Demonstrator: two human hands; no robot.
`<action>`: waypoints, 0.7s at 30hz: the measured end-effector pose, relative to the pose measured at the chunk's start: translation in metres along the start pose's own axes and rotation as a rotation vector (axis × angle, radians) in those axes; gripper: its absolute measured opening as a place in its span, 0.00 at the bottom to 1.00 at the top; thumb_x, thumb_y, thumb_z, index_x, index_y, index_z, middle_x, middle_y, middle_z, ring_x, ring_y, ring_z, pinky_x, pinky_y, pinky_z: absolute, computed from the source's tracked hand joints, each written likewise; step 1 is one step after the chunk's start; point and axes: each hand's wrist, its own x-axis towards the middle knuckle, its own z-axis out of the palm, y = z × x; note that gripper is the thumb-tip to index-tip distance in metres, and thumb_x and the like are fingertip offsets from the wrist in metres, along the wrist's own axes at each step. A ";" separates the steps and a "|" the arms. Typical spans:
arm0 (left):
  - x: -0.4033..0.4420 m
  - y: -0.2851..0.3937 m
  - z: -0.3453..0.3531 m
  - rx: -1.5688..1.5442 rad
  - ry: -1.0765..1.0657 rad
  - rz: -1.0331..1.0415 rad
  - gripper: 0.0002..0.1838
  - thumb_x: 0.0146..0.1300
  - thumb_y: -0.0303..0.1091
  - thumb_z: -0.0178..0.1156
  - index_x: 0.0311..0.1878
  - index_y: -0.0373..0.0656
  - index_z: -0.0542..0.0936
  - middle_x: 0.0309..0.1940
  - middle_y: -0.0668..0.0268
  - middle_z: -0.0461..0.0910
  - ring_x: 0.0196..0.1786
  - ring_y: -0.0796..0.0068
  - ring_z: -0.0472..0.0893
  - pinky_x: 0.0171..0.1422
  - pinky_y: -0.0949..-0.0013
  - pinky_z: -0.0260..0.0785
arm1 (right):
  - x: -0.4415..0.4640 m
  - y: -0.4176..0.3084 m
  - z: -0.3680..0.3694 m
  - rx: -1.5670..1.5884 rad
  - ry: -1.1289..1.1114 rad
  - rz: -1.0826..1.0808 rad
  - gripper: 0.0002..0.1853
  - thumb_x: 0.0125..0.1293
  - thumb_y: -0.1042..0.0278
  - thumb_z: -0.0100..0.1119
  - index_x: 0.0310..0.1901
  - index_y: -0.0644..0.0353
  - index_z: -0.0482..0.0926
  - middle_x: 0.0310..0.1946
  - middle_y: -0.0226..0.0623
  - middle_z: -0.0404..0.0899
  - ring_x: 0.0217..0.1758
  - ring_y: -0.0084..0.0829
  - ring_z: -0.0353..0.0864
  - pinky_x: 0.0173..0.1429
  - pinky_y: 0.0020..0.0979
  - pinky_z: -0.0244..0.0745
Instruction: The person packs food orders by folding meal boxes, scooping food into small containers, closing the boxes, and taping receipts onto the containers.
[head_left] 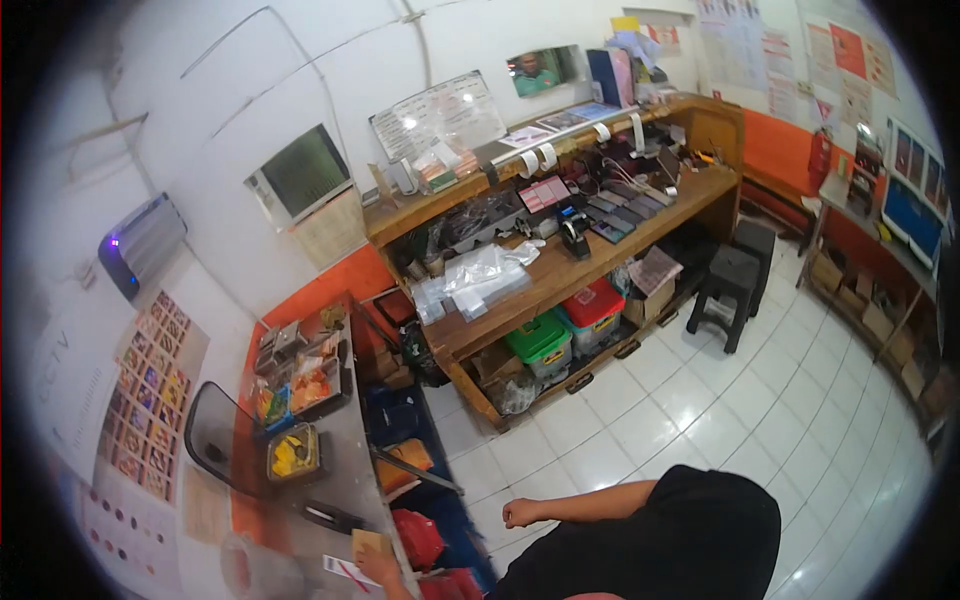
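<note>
My left hand (376, 566) is at the end of the metal counter (345, 465), at the bottom of the view. Its fingers close on a small brown piece (371, 542) that looks like cardboard or folded paper. Beside it lies a white card with red marks (347, 571). My right hand (523, 513) hangs over the tiled floor with its fingers curled into a fist. Nothing shows in it. A black sleeve (715, 510) covers the upper part of that arm.
Food trays (317, 388) and a box of yellow pieces (294, 453) stand on the counter. Red items (418, 538) sit below its edge. Ahead is a wooden desk (560, 295) with phones and plastic bags, lidded tubs (541, 339) beneath. Black stools (722, 290) stand right.
</note>
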 end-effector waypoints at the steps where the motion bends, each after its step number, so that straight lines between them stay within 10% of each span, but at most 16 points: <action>1: 0.006 -0.003 0.006 0.016 -0.021 -0.011 0.31 0.54 0.39 0.62 0.63 0.41 0.72 0.60 0.48 0.69 0.59 0.47 0.70 0.62 0.51 0.66 | -0.013 0.011 -0.012 0.025 0.071 -0.010 0.18 0.52 0.55 0.66 0.41 0.58 0.82 0.30 0.38 0.84 0.33 0.36 0.83 0.40 0.39 0.77; 8: 0.003 0.052 -0.066 -0.106 -0.252 -0.388 0.21 0.63 0.34 0.56 0.59 0.39 0.75 0.56 0.52 0.76 0.57 0.51 0.76 0.59 0.55 0.69 | -0.089 0.086 -0.071 0.214 0.224 0.076 0.16 0.55 0.59 0.66 0.42 0.59 0.82 0.31 0.38 0.83 0.28 0.29 0.82 0.35 0.32 0.77; 9: -0.008 0.029 -0.008 -0.164 0.127 -0.159 0.21 0.63 0.36 0.57 0.59 0.39 0.75 0.57 0.51 0.76 0.56 0.51 0.76 0.61 0.55 0.67 | -0.098 0.094 -0.075 0.313 0.223 0.150 0.15 0.56 0.61 0.66 0.42 0.59 0.82 0.30 0.37 0.82 0.28 0.28 0.81 0.34 0.31 0.77; 15: -0.114 0.138 -0.087 -0.081 0.032 -0.097 0.27 0.53 0.31 0.59 0.58 0.36 0.73 0.60 0.47 0.69 0.60 0.49 0.70 0.64 0.50 0.63 | -0.102 0.112 -0.089 0.428 0.239 0.138 0.13 0.57 0.65 0.66 0.42 0.62 0.81 0.30 0.34 0.81 0.28 0.25 0.79 0.33 0.28 0.76; 18: -0.220 0.154 -0.043 -0.184 -0.235 0.059 0.25 0.51 0.35 0.61 0.53 0.36 0.74 0.58 0.49 0.69 0.60 0.48 0.69 0.62 0.50 0.65 | -0.096 0.102 -0.086 0.426 0.212 0.103 0.13 0.58 0.64 0.66 0.42 0.62 0.81 0.30 0.33 0.81 0.28 0.24 0.78 0.33 0.28 0.76; 21: -0.295 0.129 0.071 -0.083 -1.034 0.186 0.19 0.53 0.37 0.61 0.47 0.37 0.78 0.51 0.47 0.74 0.57 0.47 0.73 0.61 0.49 0.67 | -0.072 0.091 -0.080 0.373 0.144 0.075 0.13 0.59 0.64 0.65 0.41 0.62 0.81 0.31 0.33 0.81 0.28 0.23 0.78 0.34 0.28 0.76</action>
